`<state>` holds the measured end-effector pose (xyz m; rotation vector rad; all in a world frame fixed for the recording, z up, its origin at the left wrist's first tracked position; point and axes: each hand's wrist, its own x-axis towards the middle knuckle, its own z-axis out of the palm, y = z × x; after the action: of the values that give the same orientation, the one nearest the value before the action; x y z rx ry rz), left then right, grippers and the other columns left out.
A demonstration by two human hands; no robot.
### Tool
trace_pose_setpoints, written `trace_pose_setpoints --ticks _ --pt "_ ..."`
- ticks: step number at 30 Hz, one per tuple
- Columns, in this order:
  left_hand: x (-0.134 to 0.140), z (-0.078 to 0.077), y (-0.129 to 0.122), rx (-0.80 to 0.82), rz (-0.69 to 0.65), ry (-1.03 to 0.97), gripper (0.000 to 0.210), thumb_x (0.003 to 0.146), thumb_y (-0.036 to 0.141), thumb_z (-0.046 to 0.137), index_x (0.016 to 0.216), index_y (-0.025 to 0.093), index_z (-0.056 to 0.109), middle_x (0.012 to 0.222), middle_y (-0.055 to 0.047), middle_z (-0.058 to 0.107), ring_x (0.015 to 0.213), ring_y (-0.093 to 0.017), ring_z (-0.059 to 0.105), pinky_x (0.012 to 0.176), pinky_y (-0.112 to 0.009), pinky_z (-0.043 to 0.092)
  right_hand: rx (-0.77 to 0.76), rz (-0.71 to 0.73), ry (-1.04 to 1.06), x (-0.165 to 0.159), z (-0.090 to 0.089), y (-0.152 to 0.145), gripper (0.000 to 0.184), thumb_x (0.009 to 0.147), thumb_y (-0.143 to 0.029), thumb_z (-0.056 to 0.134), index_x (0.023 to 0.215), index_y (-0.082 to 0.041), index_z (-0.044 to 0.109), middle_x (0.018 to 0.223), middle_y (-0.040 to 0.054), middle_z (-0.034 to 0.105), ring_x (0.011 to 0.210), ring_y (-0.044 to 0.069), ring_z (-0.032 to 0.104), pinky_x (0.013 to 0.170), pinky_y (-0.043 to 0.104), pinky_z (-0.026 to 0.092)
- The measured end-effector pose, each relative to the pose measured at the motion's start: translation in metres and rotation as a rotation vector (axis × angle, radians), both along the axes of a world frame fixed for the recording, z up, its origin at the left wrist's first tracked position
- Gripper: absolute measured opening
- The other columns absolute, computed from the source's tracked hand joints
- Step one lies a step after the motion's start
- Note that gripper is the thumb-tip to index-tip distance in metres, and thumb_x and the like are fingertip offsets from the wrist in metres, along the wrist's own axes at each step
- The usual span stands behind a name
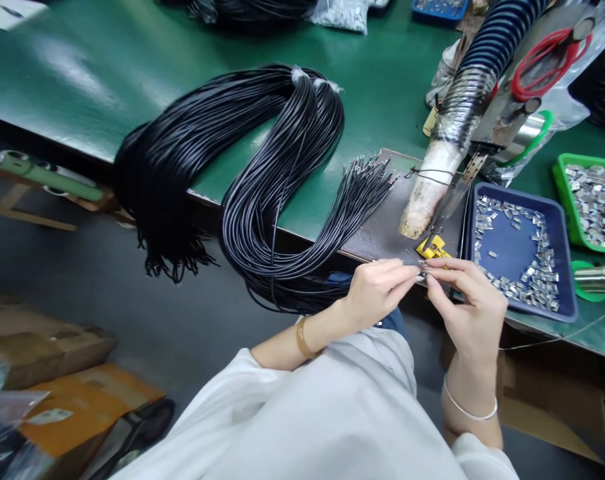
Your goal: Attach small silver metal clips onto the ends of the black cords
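My left hand [382, 287] is closed in a pinch at the table's front edge. My right hand [470, 300] meets it fingertip to fingertip, also pinching. Between them shows a small metal connector [421, 276], partly hidden by the fingers, so its exact shape is unclear. Just beyond the fingertips sits a yellow fixture [432, 247], below the tip of a soldering tool [470, 175]. To the right of my right hand, a blue tray [571, 293] holds many loose metal connectors. Left of the fixture, a bundle of black cables [247, 207] ends in stripped wire tips.
A white-wrapped duct hose [432, 173] comes down over a dark mat [397, 167]. Behind the tool stands a solder wire spool [530, 140]. A green tray [562, 200] of metal parts is at the far right. Cardboard boxes [92, 407] stand on the floor, lower left.
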<state>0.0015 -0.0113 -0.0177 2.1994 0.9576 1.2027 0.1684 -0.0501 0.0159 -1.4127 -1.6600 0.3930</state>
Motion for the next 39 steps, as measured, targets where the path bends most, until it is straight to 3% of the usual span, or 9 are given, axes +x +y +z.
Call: trace_pose_setpoints --ticks 4,6,9,11,14,19,25,32,39 --pt "0.004 0.000 -0.002 0.098 0.003 0.068 0.021 0.098 0.022 0.051 0.100 0.013 0.070 0.080 -0.006 0.073 0.070 -0.014 0.062 0.071 -0.028 0.047 -0.049 -0.040 0.179 -0.004 -0.006 0.000 0.010 0.084 -0.017 0.069 0.089 -0.023 0.073 0.103 0.0044 0.072 0.093 0.019 0.071 0.078 0.034 0.063" --pt "0.007 0.002 -0.005 -0.012 -0.031 -0.033 0.021 0.098 0.021 0.050 0.096 0.012 0.068 0.081 -0.008 0.072 0.070 -0.014 0.062 0.070 -0.027 0.047 0.012 -0.102 0.189 -0.011 -0.006 -0.003 0.009 0.082 -0.015 0.070 0.087 -0.023 0.072 0.101 0.0042 0.072 0.092 0.019 0.072 0.081 0.037 0.063" --pt "0.009 0.011 -0.008 -0.518 -0.211 -0.317 0.026 0.099 0.030 0.051 0.083 0.013 0.062 0.068 -0.003 0.065 0.060 -0.010 0.057 0.060 -0.023 0.044 0.143 -0.192 0.151 -0.022 -0.005 -0.005 0.011 0.080 -0.013 0.072 0.084 -0.022 0.071 0.099 0.0035 0.072 0.092 0.019 0.071 0.086 0.040 0.062" --pt "0.006 0.018 -0.006 -0.877 -0.353 -0.493 0.028 0.095 0.038 0.057 0.081 0.014 0.058 0.057 0.001 0.058 0.050 -0.007 0.051 0.053 -0.020 0.040 0.135 -0.179 0.206 -0.024 -0.006 -0.005 0.010 0.081 -0.013 0.071 0.084 -0.022 0.071 0.100 0.0034 0.071 0.091 0.018 0.071 0.083 0.039 0.062" --pt "-0.001 0.021 0.001 -1.143 -0.425 -0.613 0.027 0.089 0.040 0.066 0.088 0.014 0.060 0.051 0.004 0.056 0.039 -0.003 0.036 0.043 -0.018 0.026 0.071 -0.152 0.320 -0.021 -0.006 -0.002 0.006 0.086 -0.017 0.068 0.088 -0.022 0.071 0.098 0.0036 0.071 0.089 0.018 0.072 0.076 0.036 0.063" --pt "-0.005 0.019 0.008 -1.159 -0.325 -0.693 0.027 0.080 0.037 0.076 0.087 0.013 0.068 0.055 0.005 0.052 0.045 -0.003 0.037 0.045 -0.019 0.025 0.188 -0.230 0.217 -0.015 0.000 -0.001 0.010 0.091 -0.016 0.060 0.094 -0.021 0.068 0.098 0.0047 0.073 0.092 0.019 0.072 0.081 0.040 0.062" --pt "-0.003 0.019 0.011 -1.060 -0.266 -0.662 0.022 0.075 0.032 0.078 0.077 0.011 0.069 0.055 0.006 0.046 0.052 -0.003 0.035 0.051 -0.019 0.027 0.407 -0.103 -0.009 -0.027 -0.002 -0.003 0.022 0.078 -0.006 0.073 0.091 -0.022 0.068 0.095 0.0011 0.076 0.085 0.016 0.074 0.076 0.031 0.062" --pt "-0.002 0.019 0.017 -0.986 -0.265 -0.747 0.021 0.076 0.032 0.077 0.076 0.013 0.069 0.060 0.003 0.058 0.053 -0.005 0.045 0.055 -0.019 0.040 0.253 -0.168 0.238 -0.027 -0.013 0.002 0.012 0.085 -0.013 0.066 0.093 -0.022 0.063 0.092 0.0032 0.074 0.085 0.018 0.074 0.072 0.034 0.062" --pt "0.000 0.020 0.022 -0.990 -0.213 -0.738 0.019 0.075 0.031 0.078 0.074 0.012 0.071 0.063 0.002 0.063 0.061 -0.007 0.057 0.064 -0.020 0.048 0.276 -0.126 -0.020 -0.021 -0.015 0.004 0.013 0.083 -0.013 0.070 0.089 -0.024 0.065 0.097 0.0010 0.076 0.088 0.018 0.073 0.081 0.036 0.061"
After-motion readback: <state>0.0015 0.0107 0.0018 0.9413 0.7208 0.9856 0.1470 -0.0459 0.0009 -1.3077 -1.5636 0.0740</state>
